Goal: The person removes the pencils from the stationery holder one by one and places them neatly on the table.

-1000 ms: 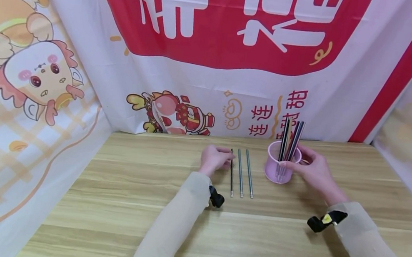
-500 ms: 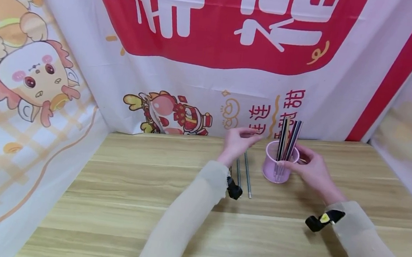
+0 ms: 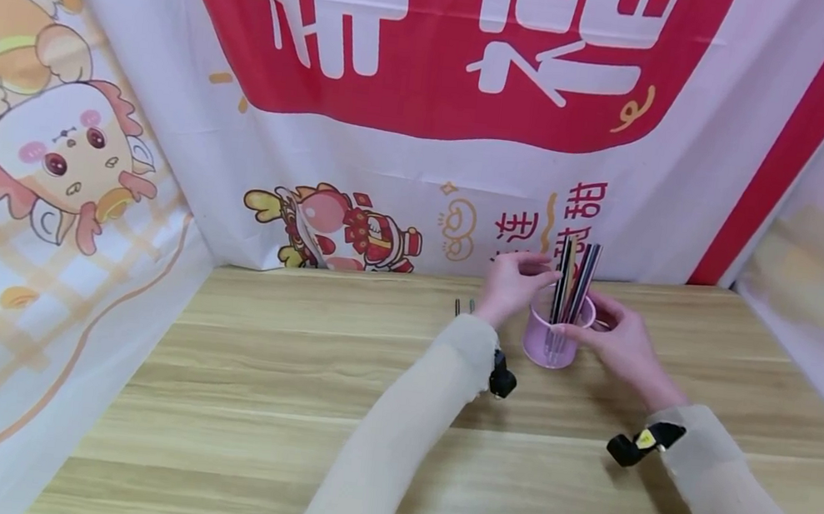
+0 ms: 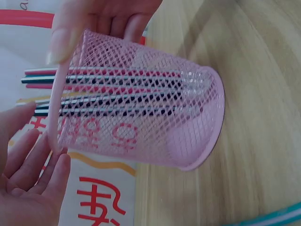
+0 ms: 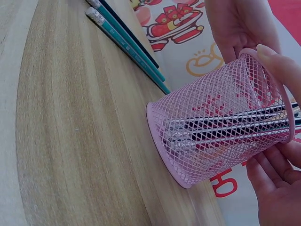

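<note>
A pink mesh pencil cup [image 3: 540,343] stands at the back of the table, with several dark pencils [image 4: 127,89] upright in it. My right hand [image 3: 625,342] grips the cup's rim, its thumb in front and other fingers behind. My left hand [image 3: 510,286] is at the other side of the rim. Its fingers are loosely bent, with one fingertip beside the pencil tops; no pencil is plainly held. Left of the cup lie teal pencils [image 5: 124,44] and a dark pencil, mostly hidden by the left arm in the head view.
The wooden table [image 3: 275,410] meets a white printed cloth [image 3: 191,133] hung behind it and at both sides. Black wrist cameras [image 3: 503,375] are strapped to both sleeves.
My left hand has left the dark pencil lying on the table and moved right to the cup's rim. My right hand keeps its grip on the cup.
</note>
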A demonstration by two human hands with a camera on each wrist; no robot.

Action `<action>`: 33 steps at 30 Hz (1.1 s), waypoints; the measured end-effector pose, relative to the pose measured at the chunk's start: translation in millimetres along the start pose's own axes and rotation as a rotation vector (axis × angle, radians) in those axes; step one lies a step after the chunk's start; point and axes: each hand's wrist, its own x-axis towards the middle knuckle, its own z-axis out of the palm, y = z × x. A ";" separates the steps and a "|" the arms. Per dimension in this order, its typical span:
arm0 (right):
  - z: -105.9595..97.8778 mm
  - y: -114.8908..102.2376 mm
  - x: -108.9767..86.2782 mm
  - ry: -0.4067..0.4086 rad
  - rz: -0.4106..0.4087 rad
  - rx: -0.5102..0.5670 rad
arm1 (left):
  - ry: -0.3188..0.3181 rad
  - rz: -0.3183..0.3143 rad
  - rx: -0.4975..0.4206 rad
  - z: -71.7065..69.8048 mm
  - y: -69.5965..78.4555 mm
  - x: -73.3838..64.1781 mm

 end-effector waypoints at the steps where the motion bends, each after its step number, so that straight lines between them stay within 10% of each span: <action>1: -0.4 0.4 -0.4 0.000 0.000 0.005 | -0.006 -0.007 0.022 2.3 0.6 0.1; 33: -1.5 6.3 2.3 0.006 -0.012 -0.006 | 0.058 -0.039 0.068 19.3 -14.8 -0.4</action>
